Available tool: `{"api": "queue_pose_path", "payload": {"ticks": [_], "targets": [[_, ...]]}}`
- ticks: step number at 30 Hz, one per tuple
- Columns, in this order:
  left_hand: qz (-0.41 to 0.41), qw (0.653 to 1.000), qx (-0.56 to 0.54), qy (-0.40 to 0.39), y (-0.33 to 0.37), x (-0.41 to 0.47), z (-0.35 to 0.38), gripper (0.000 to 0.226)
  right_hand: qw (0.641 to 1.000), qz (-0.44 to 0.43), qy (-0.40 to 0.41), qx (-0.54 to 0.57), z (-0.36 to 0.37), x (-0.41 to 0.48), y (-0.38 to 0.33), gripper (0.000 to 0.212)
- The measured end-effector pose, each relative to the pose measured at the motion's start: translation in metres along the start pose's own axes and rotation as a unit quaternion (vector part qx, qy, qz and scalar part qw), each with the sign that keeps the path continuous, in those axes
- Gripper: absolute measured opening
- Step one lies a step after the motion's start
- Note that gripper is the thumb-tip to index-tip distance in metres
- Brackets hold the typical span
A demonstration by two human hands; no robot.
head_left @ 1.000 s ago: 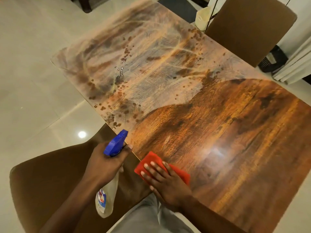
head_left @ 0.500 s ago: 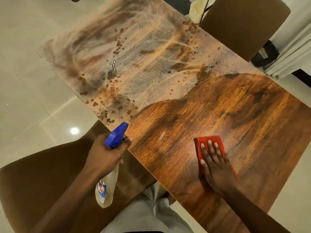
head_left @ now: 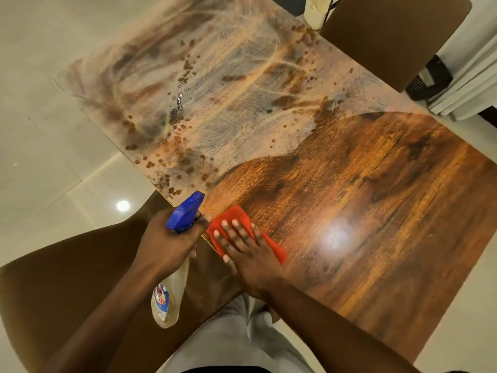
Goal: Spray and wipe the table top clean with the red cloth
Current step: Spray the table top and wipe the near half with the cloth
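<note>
The wooden table top (head_left: 376, 200) is dark and glossy on its near right part; its far left part is pale, dusty and speckled with spray droplets. My right hand (head_left: 247, 254) lies flat, fingers spread, on the red cloth (head_left: 274, 249), pressing it onto the table at the near left edge. My left hand (head_left: 169, 243) holds a clear spray bottle (head_left: 165, 302) by its neck just off that edge, its blue trigger head (head_left: 185, 211) pointing up toward the table.
A brown chair (head_left: 67, 286) stands under my left arm at the table's near left. Another brown chair (head_left: 395, 36) is at the far side, with a pale bin (head_left: 314, 9) and a black object (head_left: 430, 79) beside it. Pale floor tiles surround the table.
My right hand has swept the red cloth from the table's near middle back left to the edge beside the spray bottle. The left hand with the bottle stays about where it was.
</note>
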State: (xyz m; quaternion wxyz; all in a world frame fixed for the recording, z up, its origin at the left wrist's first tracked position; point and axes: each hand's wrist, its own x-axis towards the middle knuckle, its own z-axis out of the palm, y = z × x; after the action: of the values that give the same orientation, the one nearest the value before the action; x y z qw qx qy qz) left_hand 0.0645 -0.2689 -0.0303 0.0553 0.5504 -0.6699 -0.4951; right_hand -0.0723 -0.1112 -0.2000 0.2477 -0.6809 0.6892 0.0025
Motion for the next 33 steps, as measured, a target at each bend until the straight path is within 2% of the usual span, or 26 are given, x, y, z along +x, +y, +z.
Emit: {"api": "queue_pose_path", "payload": {"ticks": [2, 5, 12, 17, 19, 22, 26, 30, 33], "targets": [[0.007, 1.0, -0.001, 0.001, 0.002, 0.003, 0.002, 0.024, 1.0, -0.019, 0.015, -0.009, 0.015, -0.031, -0.001, 0.065], [0.016, 1.0, -0.003, -0.003, 0.004, 0.009, 0.004, 0.024, 0.999, 0.008, 0.037, -0.022, 0.031, -0.081, 0.015, 0.065], [0.019, 1.0, -0.007, -0.007, 0.009, 0.025, 0.012, 0.026, 0.98, 0.196, 0.021, 0.01, 0.004, -0.127, 0.119, 0.066], [0.019, 1.0, 0.002, 0.006, 0.002, 0.043, 0.0, 0.034, 0.933, 0.345, 0.072, 0.069, -0.047, -0.084, 0.194, 0.072], [0.02, 1.0, 0.006, 0.022, -0.002, 0.053, -0.007, 0.039, 0.916, 0.38, 0.086, 0.099, -0.072, -0.048, 0.213, 0.076], [0.011, 0.999, -0.002, 0.029, -0.008, 0.065, -0.018, 0.041, 0.902, 0.405, 0.096, 0.114, -0.105, 0.015, 0.224, 0.07], [0.021, 0.999, -0.011, 0.043, -0.011, 0.074, -0.029, 0.035, 0.938, 0.33, 0.057, 0.084, -0.133, 0.111, 0.193, 0.077], [0.018, 0.998, -0.027, 0.054, -0.006, 0.078, -0.033, 0.032, 0.988, 0.152, 0.017, 0.016, -0.129, 0.184, 0.103, 0.072], [0.031, 0.998, -0.023, 0.043, 0.0, 0.08, -0.033, 0.034, 1.0, 0.025, -0.005, 0.001, -0.106, 0.197, 0.028, 0.069]]}}
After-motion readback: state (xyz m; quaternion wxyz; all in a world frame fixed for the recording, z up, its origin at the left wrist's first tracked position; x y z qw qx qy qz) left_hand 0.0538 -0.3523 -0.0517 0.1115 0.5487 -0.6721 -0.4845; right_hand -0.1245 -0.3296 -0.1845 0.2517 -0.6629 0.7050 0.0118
